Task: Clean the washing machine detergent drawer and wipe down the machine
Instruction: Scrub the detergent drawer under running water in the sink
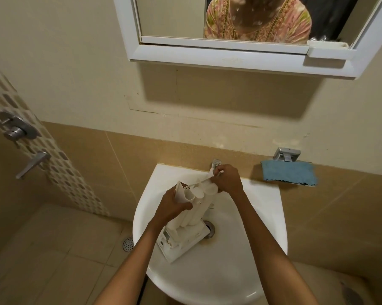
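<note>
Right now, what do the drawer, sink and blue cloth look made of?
Drawer: white moulded plastic, matte; thin walls, rounded compartments.
Sink: probably glazed ceramic, glossy; bright highlight on its front rim.
Cloth: soft blue fabric, maybe microfibre; fuzzy surface, ragged lower edge, hangs limp.

The left hand gripped the white detergent drawer standing on end in the sink; the right hand pinched its top.
</note>
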